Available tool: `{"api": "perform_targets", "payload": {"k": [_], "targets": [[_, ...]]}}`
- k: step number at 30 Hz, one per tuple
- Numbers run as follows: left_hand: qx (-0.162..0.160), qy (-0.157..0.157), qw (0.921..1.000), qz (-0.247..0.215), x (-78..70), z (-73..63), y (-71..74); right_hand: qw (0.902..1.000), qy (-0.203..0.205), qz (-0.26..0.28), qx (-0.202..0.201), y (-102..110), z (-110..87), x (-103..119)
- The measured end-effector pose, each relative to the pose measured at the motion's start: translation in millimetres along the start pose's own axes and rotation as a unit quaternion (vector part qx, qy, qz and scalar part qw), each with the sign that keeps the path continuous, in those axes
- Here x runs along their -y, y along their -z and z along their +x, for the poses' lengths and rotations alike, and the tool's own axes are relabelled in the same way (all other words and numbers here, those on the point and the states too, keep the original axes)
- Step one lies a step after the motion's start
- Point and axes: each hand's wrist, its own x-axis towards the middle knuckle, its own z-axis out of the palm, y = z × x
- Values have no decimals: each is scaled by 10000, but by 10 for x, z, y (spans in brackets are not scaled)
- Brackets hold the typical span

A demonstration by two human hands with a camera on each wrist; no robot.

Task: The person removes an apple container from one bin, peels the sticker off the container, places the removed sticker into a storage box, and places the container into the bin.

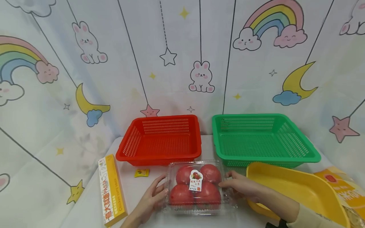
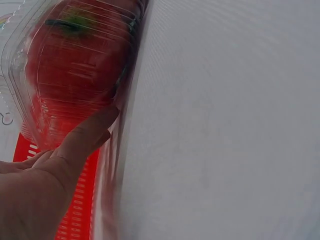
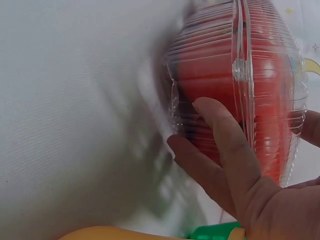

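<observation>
A clear plastic box (image 1: 182,210) with red apples (image 1: 209,193) inside sits in front of the two baskets. A white label (image 1: 195,180) with a fruit picture is stuck on its lid. My left hand (image 1: 151,199) holds the box by its left side; in the left wrist view a finger (image 2: 85,132) reaches the lower edge. From the right, my right hand (image 1: 242,186) grips the opposite side, its thumb on the lid. Two fingers (image 3: 227,135) spread over the ribbed side wall in the right wrist view.
Behind the box stand a red basket (image 1: 158,158) and a green basket (image 1: 268,160). A yellow tray (image 1: 296,186) lies right, beside an orange packet (image 1: 342,190). At left are a pasta box (image 1: 112,190) and a small yellow sachet (image 1: 141,173). A patterned cloth (image 1: 176,31) hangs behind.
</observation>
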Motion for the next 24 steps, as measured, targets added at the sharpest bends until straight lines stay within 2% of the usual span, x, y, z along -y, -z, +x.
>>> {"api": "perform_targets", "payload": {"k": [6,12,15,19,24], "targets": [[-143,36,9998,108,-20,9,-35,9997,164,-65,164,52,-31,30],[-379,-133,9971,639,-58,16,-29,9969,624,-360,319,184,-90,74],[-616,-378,9939,832,-99,24,-15,9945,848,-537,301,265,-142,146],[-984,-812,9883,838,-171,35,-9,9889,1243,-778,236,327,-186,272],[-1302,-1422,9760,1012,-218,28,-10,9784,1694,-1184,11,344,-180,370]]}}
